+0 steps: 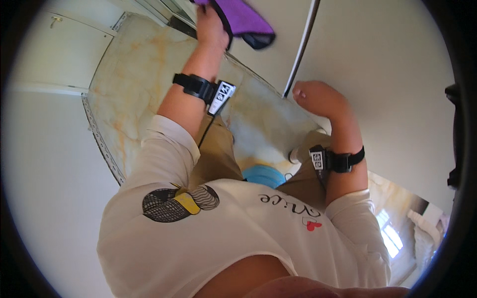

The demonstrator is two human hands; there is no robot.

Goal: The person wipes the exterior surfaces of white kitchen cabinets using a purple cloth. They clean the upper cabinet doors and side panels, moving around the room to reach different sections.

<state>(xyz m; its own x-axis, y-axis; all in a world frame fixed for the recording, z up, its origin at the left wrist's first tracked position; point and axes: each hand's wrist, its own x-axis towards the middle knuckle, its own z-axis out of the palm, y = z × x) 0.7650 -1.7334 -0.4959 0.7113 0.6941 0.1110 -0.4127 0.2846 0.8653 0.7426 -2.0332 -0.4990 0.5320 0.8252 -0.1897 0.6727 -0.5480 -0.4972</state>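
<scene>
My left hand is raised at the top of the view, gripping a purple cloth with black edging. The cloth hangs to the right of the hand, in front of a pale smooth panel, and its upper part is cut off by the picture's rim. Lower and to the right, my right hand is curled into a fist beside the bottom end of a shiny metal strip on the panel. Nothing shows in that fist; whether it touches the panel I cannot tell.
A blue bucket stands on the floor between my legs, partly hidden by my shirt. Marble-patterned tiles cover the floor. A white cabinet door with a small handle is at the far left. A black cable hangs from my left wrist device.
</scene>
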